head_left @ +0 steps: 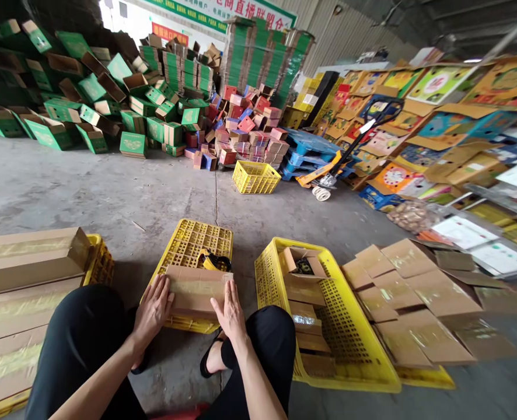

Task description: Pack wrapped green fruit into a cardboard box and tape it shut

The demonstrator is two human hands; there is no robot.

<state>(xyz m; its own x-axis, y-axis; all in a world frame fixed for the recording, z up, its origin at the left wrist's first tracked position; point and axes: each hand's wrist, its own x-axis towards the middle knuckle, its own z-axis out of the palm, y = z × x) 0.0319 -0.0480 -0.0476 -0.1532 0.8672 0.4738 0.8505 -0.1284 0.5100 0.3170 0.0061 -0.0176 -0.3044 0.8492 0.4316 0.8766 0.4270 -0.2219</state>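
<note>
A closed cardboard box, with clear tape along its top, rests on an upturned yellow crate between my knees. My left hand lies flat against the box's left end, fingers stretched out. At the right end, my right hand touches the box with straight fingers and the thumb apart. Just behind the box lies a yellow and black tape dispenser, partly hidden by it.
To my right, a large yellow crate holds several small boxes, one open box with dark contents. Flattened cardboard lies beyond it. Taped cartons sit at left. Farther off are a yellow basket, a pallet jack and piled green boxes.
</note>
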